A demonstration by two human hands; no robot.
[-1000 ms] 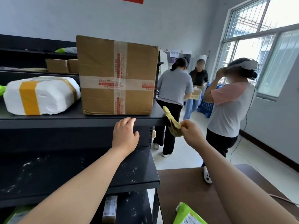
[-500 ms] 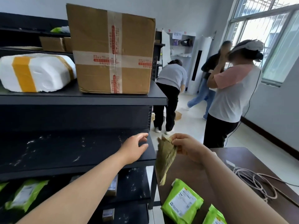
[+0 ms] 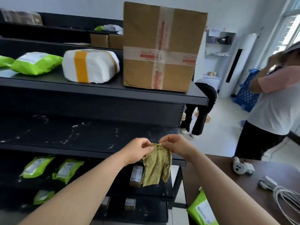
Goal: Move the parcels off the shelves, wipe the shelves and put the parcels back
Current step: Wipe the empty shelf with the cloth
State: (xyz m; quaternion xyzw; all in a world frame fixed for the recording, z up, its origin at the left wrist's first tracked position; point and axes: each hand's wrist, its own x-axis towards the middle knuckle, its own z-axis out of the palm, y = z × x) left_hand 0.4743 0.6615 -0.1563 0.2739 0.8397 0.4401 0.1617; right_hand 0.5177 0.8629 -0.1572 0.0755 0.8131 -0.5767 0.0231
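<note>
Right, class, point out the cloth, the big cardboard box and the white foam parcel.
cloth [image 3: 155, 169], head view, middle of the hanging fabric
cardboard box [image 3: 159, 53], head view, front face where tapes cross
white foam parcel [image 3: 99, 67], head view, white side beside yellow band

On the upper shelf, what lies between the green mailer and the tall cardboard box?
The white parcel with yellow tape, clear in the head view.
</note>
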